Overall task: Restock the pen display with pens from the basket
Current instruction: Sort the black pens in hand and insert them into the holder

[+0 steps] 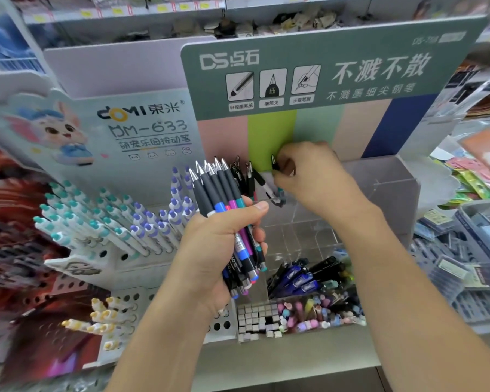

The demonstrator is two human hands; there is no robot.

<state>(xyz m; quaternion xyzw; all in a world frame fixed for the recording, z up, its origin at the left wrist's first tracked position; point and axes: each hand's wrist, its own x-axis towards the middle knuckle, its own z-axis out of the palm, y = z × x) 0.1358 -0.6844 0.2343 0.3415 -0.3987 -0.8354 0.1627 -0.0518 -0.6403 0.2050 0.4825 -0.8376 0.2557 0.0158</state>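
Note:
My left hand (224,239) grips a bundle of pens (221,188) with dark grips and silver tips pointing up, their coloured ends sticking out below my fist. My right hand (309,176) pinches a single dark pen (275,162), tip up, over the upper left slots of the clear acrylic display (379,193). A few dark pens (244,174) stand in those slots beside it. The green DS header board (323,72) rises behind. No basket is in view.
A DOMI rabbit display (111,222) with several white pens capped in teal and purple stands at the left. Blue and black pens (303,275) and pastel pens (317,312) fill the lower front trays. Packaged stationery (464,250) is piled at the right.

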